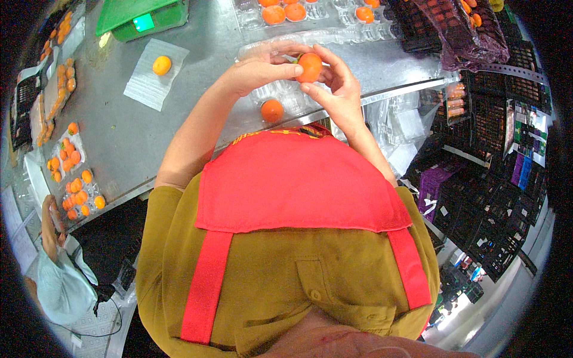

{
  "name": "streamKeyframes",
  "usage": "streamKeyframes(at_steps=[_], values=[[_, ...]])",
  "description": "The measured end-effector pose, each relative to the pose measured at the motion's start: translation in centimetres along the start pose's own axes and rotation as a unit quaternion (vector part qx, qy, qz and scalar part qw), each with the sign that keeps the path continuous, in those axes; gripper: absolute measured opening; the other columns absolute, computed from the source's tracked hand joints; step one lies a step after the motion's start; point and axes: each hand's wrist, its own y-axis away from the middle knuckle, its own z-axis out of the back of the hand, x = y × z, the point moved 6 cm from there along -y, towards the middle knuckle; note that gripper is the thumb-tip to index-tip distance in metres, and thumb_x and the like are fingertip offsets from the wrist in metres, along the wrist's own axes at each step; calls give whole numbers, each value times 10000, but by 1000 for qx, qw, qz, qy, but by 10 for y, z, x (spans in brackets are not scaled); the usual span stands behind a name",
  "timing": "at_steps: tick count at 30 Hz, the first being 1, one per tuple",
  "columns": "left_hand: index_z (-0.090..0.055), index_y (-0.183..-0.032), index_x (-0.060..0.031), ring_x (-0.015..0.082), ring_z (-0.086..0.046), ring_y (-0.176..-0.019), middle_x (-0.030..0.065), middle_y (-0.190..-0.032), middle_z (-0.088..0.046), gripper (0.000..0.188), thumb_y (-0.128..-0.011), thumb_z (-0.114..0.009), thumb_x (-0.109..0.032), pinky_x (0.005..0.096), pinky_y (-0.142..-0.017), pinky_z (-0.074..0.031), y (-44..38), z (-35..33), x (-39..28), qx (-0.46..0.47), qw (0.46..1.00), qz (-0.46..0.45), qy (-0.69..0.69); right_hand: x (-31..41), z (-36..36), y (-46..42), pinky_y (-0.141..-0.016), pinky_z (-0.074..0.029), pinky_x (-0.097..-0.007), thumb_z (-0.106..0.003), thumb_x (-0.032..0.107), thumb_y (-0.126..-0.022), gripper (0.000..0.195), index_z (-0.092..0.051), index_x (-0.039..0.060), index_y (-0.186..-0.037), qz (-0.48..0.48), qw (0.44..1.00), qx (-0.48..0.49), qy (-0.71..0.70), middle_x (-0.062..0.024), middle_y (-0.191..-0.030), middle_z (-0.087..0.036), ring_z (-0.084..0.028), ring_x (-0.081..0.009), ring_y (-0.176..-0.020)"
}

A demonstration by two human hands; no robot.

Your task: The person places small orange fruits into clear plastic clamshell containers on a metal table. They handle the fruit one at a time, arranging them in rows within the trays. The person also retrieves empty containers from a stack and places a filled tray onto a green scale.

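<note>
An orange persimmon (pixel 310 67) with a green calyx is held between my two hands above the metal table (pixel 215 36). My left hand (pixel 264 67) has its thumb against the fruit's left side. The fingers of my right hand (pixel 338 83) curve around its right side, thumb at the bottom. Below my hands lies a clear plastic tray (pixel 291 96) with molded cups, partly hidden. A second persimmon (pixel 272 111) rests at its lower left, near the table edge. To the left, a yellow-orange fruit (pixel 161 65) sits on a white foam sheet (pixel 150 87).
A green scale (pixel 145 18) with a lit display stands at the upper left. Filled clear trays (pixel 286 22) are at the back. Black crates (pixel 488 116) and a purple plastic-lined crate (pixel 470 44) stand right. A co-worker (pixel 65 277) is at the lower left beside more fruit trays (pixel 83 194).
</note>
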Motion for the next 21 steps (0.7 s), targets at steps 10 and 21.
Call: streamKeyframes(at_steps=[10, 21], values=[[-401, -1323, -71, 219, -559, -1071, 116, -1247, -509, 543, -834, -600, -199, 347, -855, -498, -1, -4, 0, 10, 995, 19, 102, 27, 5, 0, -803, -491, -295, -735, 91, -688, 578, -521, 64, -1224, 65, 987, -5, 146, -86, -1097, -559, -588, -181, -945], [-573, -1020, -45, 162, -582, -947, 57, -987, -619, 233, -833, -616, -178, 313, -834, -459, 5, 1, 21, 52, 997, 60, 9, 103, 142, -45, -737, -504, -278, -739, 261, -680, 584, -560, 28, -1186, -24, 994, 60, 84, -58, -1037, -622, -600, -137, -875]])
